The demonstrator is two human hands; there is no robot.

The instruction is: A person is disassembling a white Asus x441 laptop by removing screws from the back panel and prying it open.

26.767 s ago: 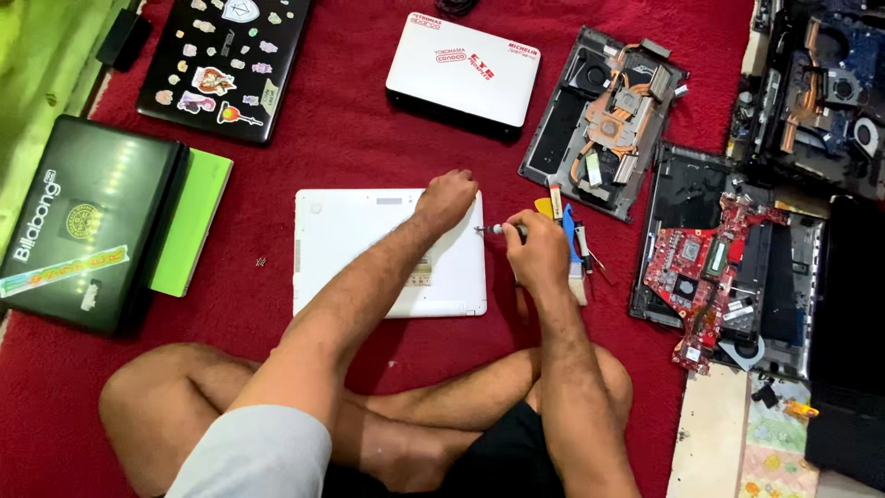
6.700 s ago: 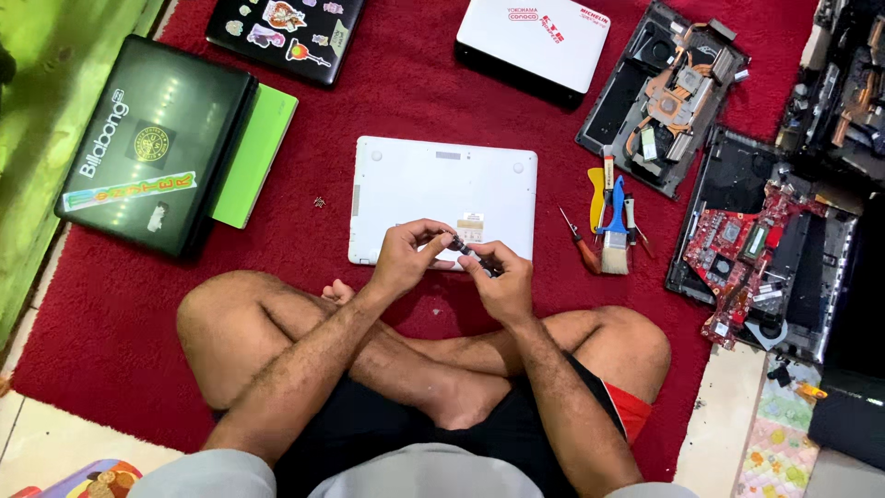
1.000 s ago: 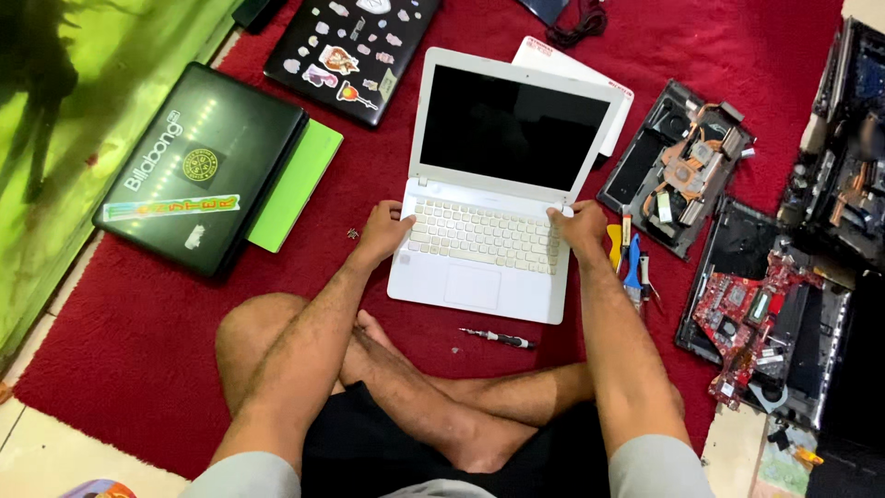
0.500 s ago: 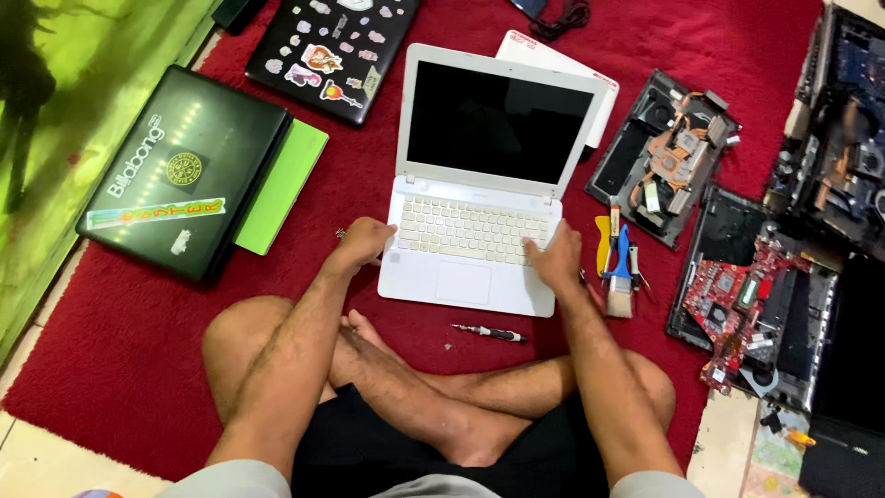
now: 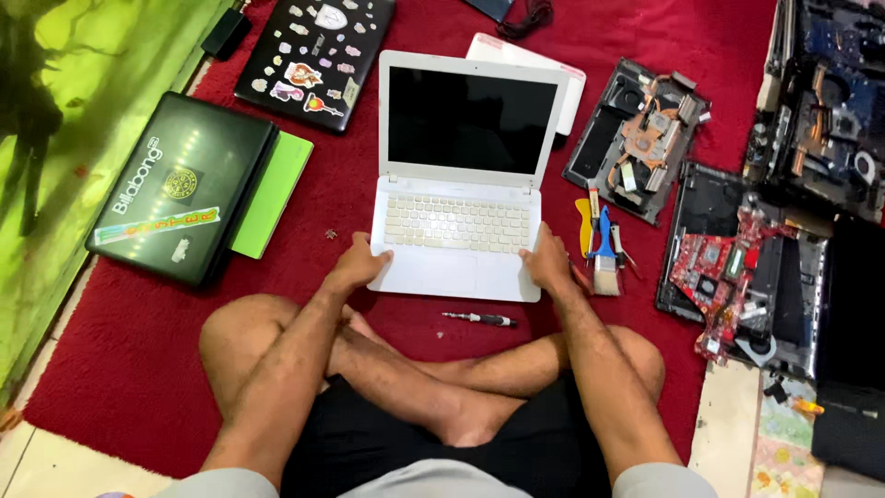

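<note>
A white laptop [image 5: 456, 198] stands open on the red carpet in front of my crossed legs, its screen dark. My left hand [image 5: 358, 265] grips the front left corner of its base. At the front right corner my right hand [image 5: 546, 261] holds the base edge. A small black and silver screwdriver [image 5: 479, 319] lies on the carpet just below the laptop, between my hands and my shins.
A dark laptop with stickers on a green one [image 5: 189, 189] lies at left, a sticker-covered laptop [image 5: 316, 46] behind. Hand tools and a brush [image 5: 601, 249] lie right of the white laptop, with opened laptop chassis and circuit boards [image 5: 737, 267] beyond. A tiny screw [image 5: 330, 234] lies on the carpet.
The white laptop was turned over and opened since the oldest frames. Over the last second it slid a little nearer to me, and both hands moved down to its front corners.
</note>
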